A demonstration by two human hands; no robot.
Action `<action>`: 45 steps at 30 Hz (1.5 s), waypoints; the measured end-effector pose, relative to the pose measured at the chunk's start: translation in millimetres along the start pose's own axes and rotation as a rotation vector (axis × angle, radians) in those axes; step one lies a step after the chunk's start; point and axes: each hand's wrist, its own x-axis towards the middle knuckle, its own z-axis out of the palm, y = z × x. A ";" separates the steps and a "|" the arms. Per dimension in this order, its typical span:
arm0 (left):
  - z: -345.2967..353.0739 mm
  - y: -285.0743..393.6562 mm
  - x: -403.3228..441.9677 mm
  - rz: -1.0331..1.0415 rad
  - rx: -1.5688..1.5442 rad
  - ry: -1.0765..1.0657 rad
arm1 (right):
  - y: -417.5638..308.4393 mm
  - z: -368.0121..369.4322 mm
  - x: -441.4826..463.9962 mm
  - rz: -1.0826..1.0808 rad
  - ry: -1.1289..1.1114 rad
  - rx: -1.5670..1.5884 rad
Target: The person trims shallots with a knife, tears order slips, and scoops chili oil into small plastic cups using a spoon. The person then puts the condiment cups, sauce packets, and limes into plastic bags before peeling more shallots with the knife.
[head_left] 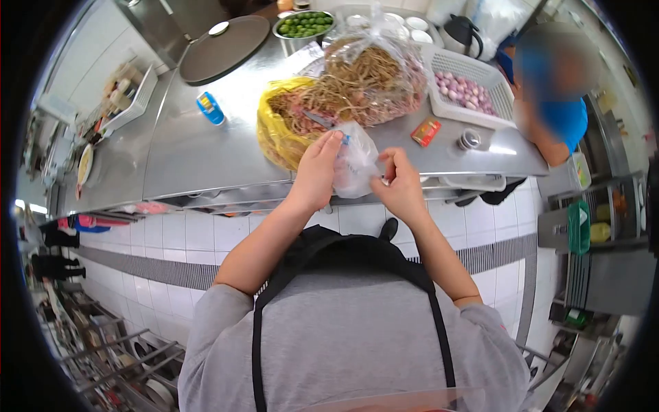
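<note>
My left hand (318,170) is closed on a clear plastic bag (357,165), pinching it between thumb and fingers above the counter's front edge. With curled fingers, my right hand (400,184) pinches at the right side of that same bag; the exact grip is partly hidden. Just behind the bag lies a yellow plastic bag (269,127) holding stringy, root-like bundles. A larger clear bag (405,82) beside it contains more brown, stringy roots (364,72) with pinkish parts.
A white basket (504,118) of small purple shallots (467,93) stands right, near a person in blue (563,123). Also on the steel counter (185,154) are a blue can (210,108), a red packet (426,132), a small jar (469,139), and a bowl of green limes (305,26).
</note>
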 end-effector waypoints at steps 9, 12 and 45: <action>-5.7 -14.7 21.1 0.348 1.388 -0.168 | 22.1 -25.3 -5.3 0.094 -0.093 0.852; -10.0 -28.6 38.9 -0.107 0.366 -0.188 | 19.3 -30.0 -13.3 0.152 -0.456 1.528; 109.5 -141.0 130.8 0.530 1.522 -0.388 | 158.8 -182.6 33.1 0.061 0.422 -0.182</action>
